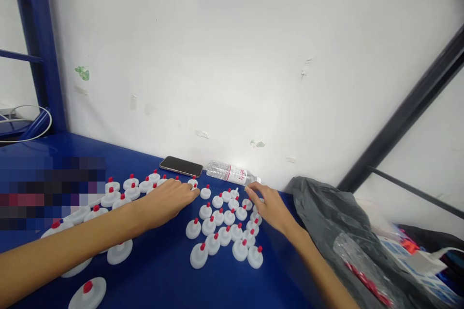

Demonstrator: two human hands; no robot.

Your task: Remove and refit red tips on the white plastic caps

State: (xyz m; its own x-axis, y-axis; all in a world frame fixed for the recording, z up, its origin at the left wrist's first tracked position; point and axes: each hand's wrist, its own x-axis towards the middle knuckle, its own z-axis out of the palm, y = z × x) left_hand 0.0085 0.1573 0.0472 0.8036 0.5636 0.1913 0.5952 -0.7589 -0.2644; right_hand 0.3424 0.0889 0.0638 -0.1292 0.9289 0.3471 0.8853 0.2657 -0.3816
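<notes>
Hands (270, 205) near red-tipped caps (209, 226); blue tabletop (155, 260) between clusters; bottle (219, 170) along wall (232, 58).

A dark phone (181, 166) lies beside a clear labelled bottle (232, 173).

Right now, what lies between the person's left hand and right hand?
Several red-tipped white discs lie on the blue table between the left hand and the right hand, as the head view shows.

Over thirty red-tipped caps (199, 258), one phone (181, 166), one bottle (236, 174)
</notes>
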